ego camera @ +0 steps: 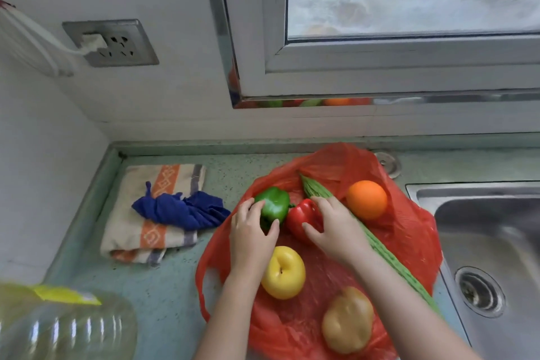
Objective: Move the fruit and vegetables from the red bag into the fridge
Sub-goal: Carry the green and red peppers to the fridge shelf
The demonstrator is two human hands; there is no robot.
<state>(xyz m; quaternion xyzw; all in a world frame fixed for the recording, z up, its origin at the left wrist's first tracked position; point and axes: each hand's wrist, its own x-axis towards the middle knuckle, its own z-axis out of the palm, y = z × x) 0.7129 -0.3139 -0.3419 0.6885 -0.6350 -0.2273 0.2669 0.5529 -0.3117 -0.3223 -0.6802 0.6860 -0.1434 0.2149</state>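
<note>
left hand [251, 231]: fingers gripping green pepper [274, 204]
right hand [336, 228]: fingers gripping red pepper [301, 216]
progress: early, six items on red bag [409, 237]

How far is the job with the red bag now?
Done: nothing visibly; no fridge is in view. In hand: the left hand grips the green pepper, the right hand the red pepper. Left: orange, yellow fruit, potato and long green gourd lie on the red bag.
</note>
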